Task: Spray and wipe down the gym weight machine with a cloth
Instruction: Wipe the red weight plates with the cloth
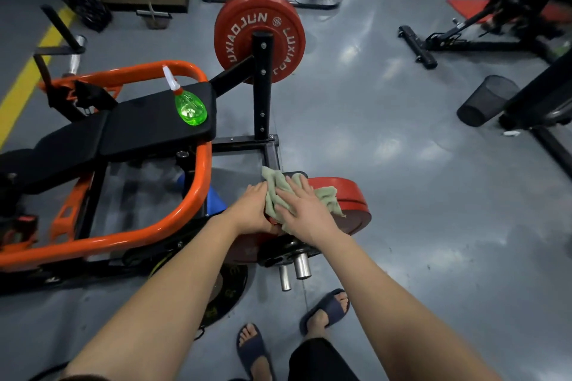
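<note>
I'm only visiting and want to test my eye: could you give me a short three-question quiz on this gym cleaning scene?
1. True or false: the green spray bottle rests on the black seat pad.
2. What lies directly under the cloth? A) red weight plate B) wire bin C) orange frame
3. Fill in: the right hand presses flat on the ____.
Key: 1 true; 2 A; 3 cloth.
</note>
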Motion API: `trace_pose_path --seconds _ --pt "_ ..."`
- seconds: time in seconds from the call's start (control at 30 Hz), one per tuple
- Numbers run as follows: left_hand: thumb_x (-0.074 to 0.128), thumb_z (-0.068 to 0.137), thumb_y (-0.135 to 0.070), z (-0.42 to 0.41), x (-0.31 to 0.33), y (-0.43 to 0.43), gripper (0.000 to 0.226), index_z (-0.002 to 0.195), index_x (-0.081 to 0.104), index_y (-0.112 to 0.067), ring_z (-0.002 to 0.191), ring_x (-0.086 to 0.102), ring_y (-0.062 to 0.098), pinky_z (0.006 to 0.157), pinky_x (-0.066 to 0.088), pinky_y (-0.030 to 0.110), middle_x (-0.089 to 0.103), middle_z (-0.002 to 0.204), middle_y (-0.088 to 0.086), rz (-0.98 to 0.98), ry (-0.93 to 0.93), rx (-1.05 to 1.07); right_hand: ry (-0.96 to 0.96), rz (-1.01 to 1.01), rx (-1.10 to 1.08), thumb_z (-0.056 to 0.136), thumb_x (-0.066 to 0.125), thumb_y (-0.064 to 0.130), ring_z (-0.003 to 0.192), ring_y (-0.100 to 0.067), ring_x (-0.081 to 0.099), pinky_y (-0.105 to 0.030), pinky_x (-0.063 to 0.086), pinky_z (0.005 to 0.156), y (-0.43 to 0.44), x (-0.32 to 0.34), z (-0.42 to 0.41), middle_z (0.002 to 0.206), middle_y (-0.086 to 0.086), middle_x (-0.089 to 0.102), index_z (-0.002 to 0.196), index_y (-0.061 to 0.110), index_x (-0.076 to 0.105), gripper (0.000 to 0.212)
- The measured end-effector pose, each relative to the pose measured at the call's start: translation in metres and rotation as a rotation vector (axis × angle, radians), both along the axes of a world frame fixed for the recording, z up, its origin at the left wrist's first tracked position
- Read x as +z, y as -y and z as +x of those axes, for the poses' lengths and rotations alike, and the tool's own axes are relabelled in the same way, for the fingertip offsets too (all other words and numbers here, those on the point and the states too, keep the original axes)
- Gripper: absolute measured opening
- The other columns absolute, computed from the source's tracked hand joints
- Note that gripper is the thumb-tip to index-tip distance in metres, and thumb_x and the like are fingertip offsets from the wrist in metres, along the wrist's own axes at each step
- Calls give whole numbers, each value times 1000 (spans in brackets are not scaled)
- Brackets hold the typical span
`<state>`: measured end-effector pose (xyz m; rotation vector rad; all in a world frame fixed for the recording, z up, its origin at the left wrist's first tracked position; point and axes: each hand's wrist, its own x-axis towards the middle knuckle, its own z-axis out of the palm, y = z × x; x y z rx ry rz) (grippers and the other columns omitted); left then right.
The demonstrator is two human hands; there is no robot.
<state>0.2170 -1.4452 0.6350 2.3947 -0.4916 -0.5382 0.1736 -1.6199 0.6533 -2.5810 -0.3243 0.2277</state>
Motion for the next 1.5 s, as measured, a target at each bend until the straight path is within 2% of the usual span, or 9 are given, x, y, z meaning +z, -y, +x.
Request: trace_pose_path --seconds 0.13,0.37,0.43,0.57,0.7,0.83,1.07,1.3,1.5 --pt "89 53 -47 -5 -6 -19 110 146 34 -20 129 45 27 110 39 42 48 134 1 43 -88 73 59 93 33 106 53 25 156 -31 14 -42 17 124 12 0 0 165 -8 31 148 19 52 43" --pt "91 62 -26 -12 -8 -19 107 148 28 -26 131 41 21 111 39 35 38 142 1 32 -155 154 -232 114 -802 109 35 32 137 -40 42 -45 33 112 78 -8 43 152 -18 45 148 18 49 44" --pt "91 61 -26 -12 -6 -18 107 148 29 -26 130 42 20 110 40 36 38 141 0 26 -160 165 -225 -42 -734 107 35 25 135 -40 41 -45 32 111 68 -4 43 151 -18 45 144 12 50 42" --pt "92 58 -29 -13 -3 -15 97 140 40 -21 122 48 18 103 45 35 46 130 -2 35 -137 164 253 -145 -257 92 52 18 133 -43 48 -50 34 115 2 -3 4 143 -18 57 138 9 61 47" --pt "89 50 -34 -13 2 -15 81 121 52 -26 109 63 21 91 55 37 61 113 -4 7 -144 161 179 -62 174 96 54 31 147 -40 35 -49 23 121 -15 -14 -12 152 -10 51 130 15 69 40" --pt "93 52 -33 -12 4 -20 111 145 34 -22 121 51 19 103 48 39 47 133 -2 5 -159 177 81 4 74 104 54 31 149 -34 32 -45 27 123 14 -1 11 156 -8 45 143 20 58 40" --pt "93 58 -29 -6 0 -26 96 133 33 -36 116 51 18 98 46 34 47 127 -7 -1 -209 153 -251 196 -843 108 34 42 131 -45 50 -46 36 110 97 -16 49 144 -26 53 145 9 52 53" --pt "92 58 -30 -7 4 -29 94 131 34 -38 114 53 17 90 45 30 51 125 -6 4 -202 166 -237 10 -850 108 25 40 125 -43 52 -51 40 104 80 -10 40 135 -26 57 138 7 53 53" --pt "92 58 -31 2 7 -28 91 127 32 -35 113 50 18 87 45 31 47 122 -4 49 -269 136 -94 -35 -507 105 27 53 155 -25 17 -49 28 121 77 -5 -6 166 -5 29 158 29 34 58"
